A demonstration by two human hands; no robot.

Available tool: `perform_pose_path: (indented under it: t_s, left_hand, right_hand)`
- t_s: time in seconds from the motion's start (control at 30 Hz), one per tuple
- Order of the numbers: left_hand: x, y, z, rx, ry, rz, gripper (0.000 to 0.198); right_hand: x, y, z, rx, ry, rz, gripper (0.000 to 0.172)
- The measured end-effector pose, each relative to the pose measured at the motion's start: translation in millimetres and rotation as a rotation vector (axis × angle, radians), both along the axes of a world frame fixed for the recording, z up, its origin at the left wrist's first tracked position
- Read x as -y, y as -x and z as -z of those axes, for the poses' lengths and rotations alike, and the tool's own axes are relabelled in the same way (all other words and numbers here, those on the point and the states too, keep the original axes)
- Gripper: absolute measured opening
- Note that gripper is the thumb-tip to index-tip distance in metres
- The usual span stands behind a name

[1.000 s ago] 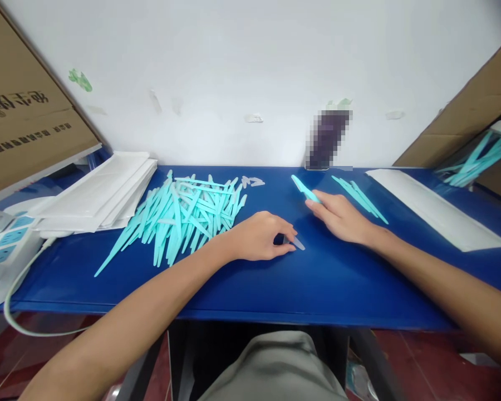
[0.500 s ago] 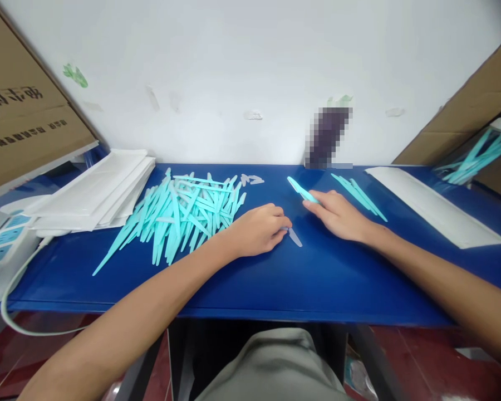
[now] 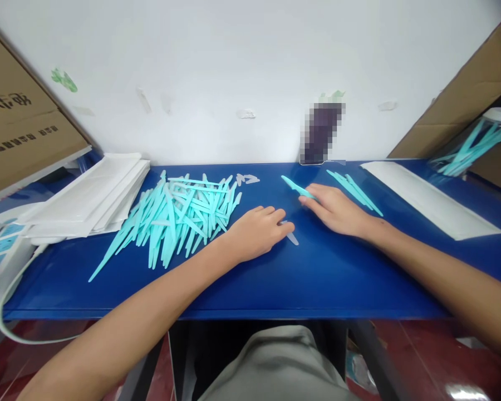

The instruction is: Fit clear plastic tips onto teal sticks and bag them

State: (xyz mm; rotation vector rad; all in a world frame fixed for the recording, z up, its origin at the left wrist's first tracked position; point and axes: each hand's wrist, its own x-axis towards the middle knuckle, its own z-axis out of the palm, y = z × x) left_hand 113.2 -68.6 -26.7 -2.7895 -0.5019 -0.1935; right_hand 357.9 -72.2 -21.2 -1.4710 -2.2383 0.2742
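Observation:
My left hand (image 3: 261,231) is closed low over the blue table (image 3: 338,284), with a translucent cap (image 3: 292,238) poking out from under its fingertips. Pinched between the thumb and fingers of my right hand (image 3: 334,209) is a turquoise stick (image 3: 293,186), its tip pointing up and to the left. To the left of my left hand lies a large pile of turquoise sticks (image 3: 183,211). Beyond that hand rest several loose translucent caps (image 3: 247,179). Several more turquoise sticks (image 3: 354,192) lie just beyond my right hand.
White sleeves (image 3: 87,195) are stacked at the left beside a power strip (image 3: 2,248) with a white cable. A single white sleeve (image 3: 432,199) lies at the right, near a clear jar (image 3: 476,145) of turquoise sticks. A dark phone-like object (image 3: 320,133) leans on the wall.
The camera view has shifted slightly. The fingers of my left hand have moved a little over the cap, hiding more of it. The stick in my right hand has turned slightly.

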Motion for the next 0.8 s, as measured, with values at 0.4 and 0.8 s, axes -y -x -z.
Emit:
perform_pose_path:
  t_s: [0.4,0.8]
  left_hand:
    - [7,-23,-0.9,0.157,0.271,-0.168,0.034]
    - [-14,3,0.5,0.366,0.55,-0.076,0.011]
  right_hand:
    - [0,-1,1.5,0.135,0.098,0.052,0.031]
    - [2,-29,-20.6,0.16,0.228,-0.107,0.038]
